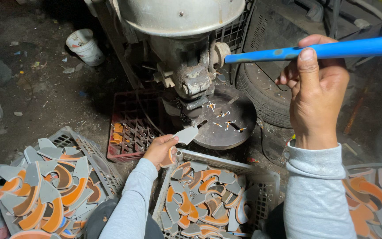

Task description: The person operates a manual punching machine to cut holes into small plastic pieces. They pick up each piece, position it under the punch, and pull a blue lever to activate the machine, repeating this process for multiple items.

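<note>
Up front, the left hand (159,149) pinches a flat grey piece (185,134) by its near end, its far tip reaching the press plate (226,119); it looks light and stiff, best held by that edge. Right hand (317,90) is clenched around the blue lever (323,50). No labels show; grey crates (226,163) hold grey-and-orange pieces.

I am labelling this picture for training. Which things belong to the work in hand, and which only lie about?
In use:
left hand holding grey piece
right hand on blue lever
press machine
middle basket of pieces

Lying about:
white bucket
tyre
red crate
</note>
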